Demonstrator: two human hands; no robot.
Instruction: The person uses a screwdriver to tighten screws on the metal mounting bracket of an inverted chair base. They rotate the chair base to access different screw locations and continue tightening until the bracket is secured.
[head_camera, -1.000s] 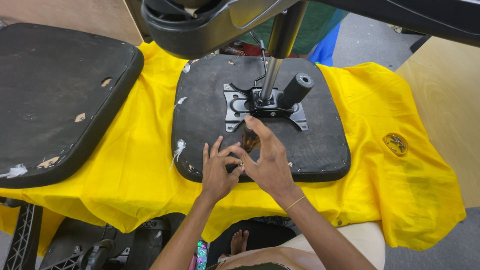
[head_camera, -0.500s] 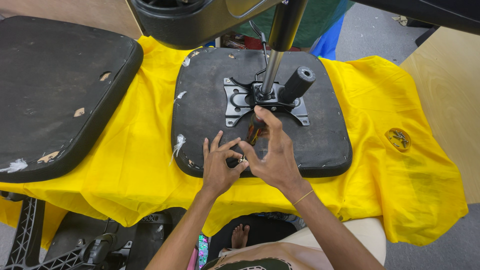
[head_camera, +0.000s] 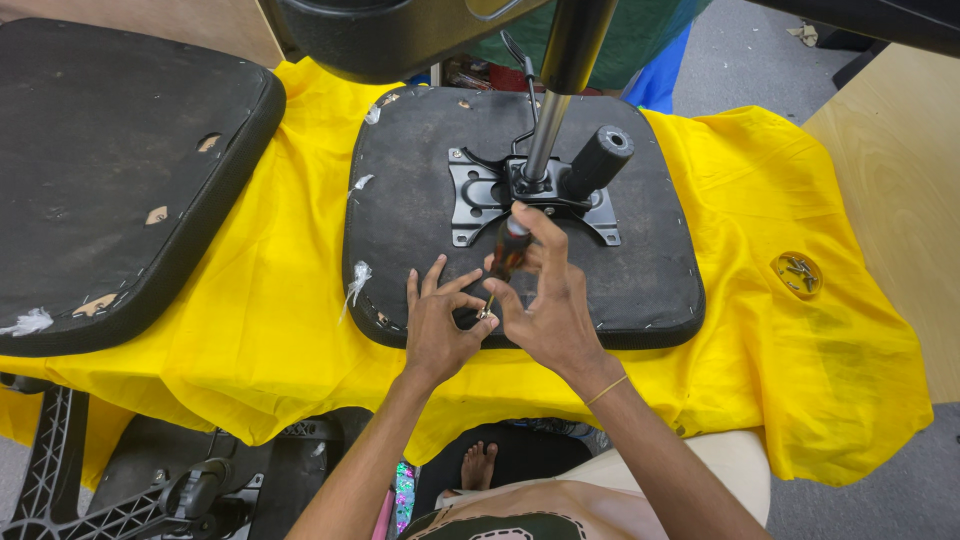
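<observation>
Right hand (head_camera: 552, 305) grips a screwdriver (head_camera: 508, 256), fingers clenched round the dark handle. Long axis runs from the handle, nearest the metal plate (head_camera: 478, 196), down to the tip near the front edge of the seat pad (head_camera: 420, 190). Left hand (head_camera: 440, 325) is open, fingertips (head_camera: 484, 302) meeting at the tip, apparently pinching a small part; too small to ID. Both hands approx. touching over the pad's front-centre.

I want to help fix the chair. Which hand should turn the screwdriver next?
Probably the right hand: it already grips the screwdriver. The left hand only steadies the tip on the seat.
</observation>
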